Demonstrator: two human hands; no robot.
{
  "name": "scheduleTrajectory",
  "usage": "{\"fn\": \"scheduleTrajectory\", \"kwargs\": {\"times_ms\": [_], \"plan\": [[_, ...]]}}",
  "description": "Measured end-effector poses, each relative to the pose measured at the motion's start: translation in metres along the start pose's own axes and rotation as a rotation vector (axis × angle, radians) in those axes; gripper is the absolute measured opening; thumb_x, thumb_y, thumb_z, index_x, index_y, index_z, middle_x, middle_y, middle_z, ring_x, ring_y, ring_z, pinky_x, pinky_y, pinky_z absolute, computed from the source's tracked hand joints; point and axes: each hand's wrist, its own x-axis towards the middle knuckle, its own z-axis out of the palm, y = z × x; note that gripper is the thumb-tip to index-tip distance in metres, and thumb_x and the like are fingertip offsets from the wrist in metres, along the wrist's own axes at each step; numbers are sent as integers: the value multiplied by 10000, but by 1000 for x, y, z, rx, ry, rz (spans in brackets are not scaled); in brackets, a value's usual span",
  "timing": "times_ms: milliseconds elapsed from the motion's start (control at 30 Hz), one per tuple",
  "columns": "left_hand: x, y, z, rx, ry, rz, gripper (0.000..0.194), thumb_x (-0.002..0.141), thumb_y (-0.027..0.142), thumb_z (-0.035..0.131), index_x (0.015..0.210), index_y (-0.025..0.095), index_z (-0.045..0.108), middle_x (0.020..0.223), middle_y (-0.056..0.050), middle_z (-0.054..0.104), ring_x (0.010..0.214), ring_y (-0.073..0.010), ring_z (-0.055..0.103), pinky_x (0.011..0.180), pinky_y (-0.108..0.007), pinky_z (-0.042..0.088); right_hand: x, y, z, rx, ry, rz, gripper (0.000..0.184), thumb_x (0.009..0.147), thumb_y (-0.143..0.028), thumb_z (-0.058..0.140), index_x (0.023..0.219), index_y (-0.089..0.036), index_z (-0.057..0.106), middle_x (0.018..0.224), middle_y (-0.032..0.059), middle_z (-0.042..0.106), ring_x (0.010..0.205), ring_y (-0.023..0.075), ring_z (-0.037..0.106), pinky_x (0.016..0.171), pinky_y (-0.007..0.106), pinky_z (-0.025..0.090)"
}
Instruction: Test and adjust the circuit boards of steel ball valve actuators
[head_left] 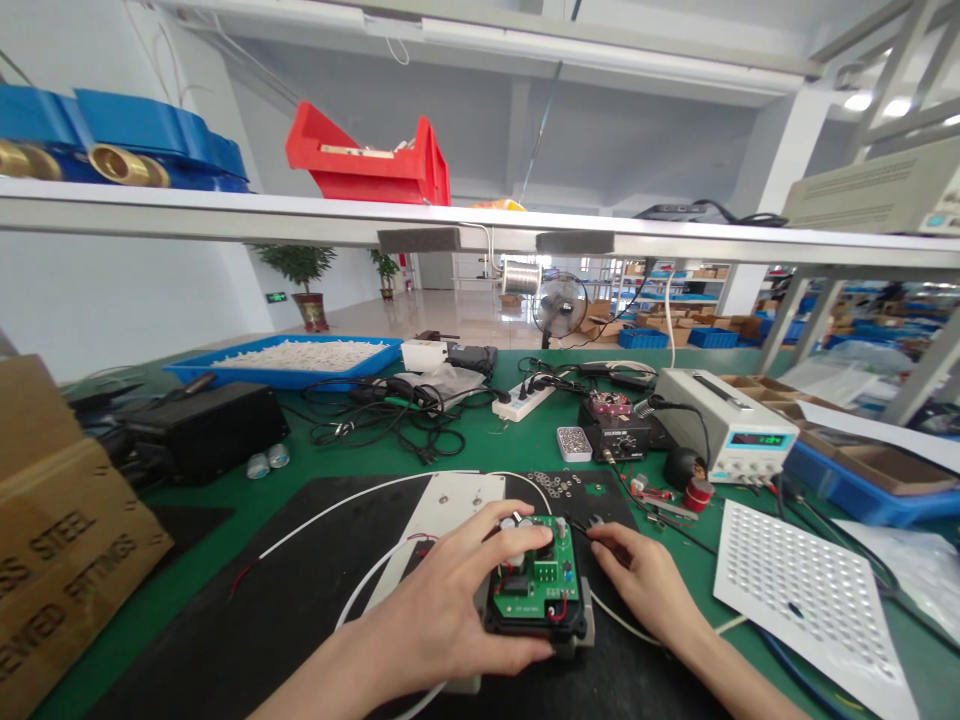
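My left hand (457,590) is closed around a black housing with a green circuit board (546,570) set in it. Its thumb presses the near side, and its fingers reach over the board's top. Small components and a red wire show on the board. Just to the right, my right hand (637,575) is closed in a pinch on a thin dark tool (579,525), whose tip lies close to the board's upper right edge. The fingers hide most of that tool, so its kind is unclear. A white cable (352,490) curves around behind the housing.
Small metal nuts (551,485) lie scattered on the black mat (285,560). A perforated white sheet (806,600) is at right, near a power supply (724,425). A cardboard box (67,540) stands at left. Tangled black cables (397,410) and a blue tray (202,375) lie behind, beneath a shelf (315,222).
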Motion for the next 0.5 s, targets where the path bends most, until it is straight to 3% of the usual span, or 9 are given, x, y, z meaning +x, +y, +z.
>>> {"fn": "scheduleTrajectory", "kwargs": {"times_ms": [500], "plan": [[0,-1,1,-11,-2,0,865,743,371,888,1478,417,436,1590,-66,391,1298,-274,598,1049,-388,550,0,-3,-2,-23,-1,-13,294,981,-407,534,1129,-267,745,919,24,777,780,219,697,725,322,485]]}}
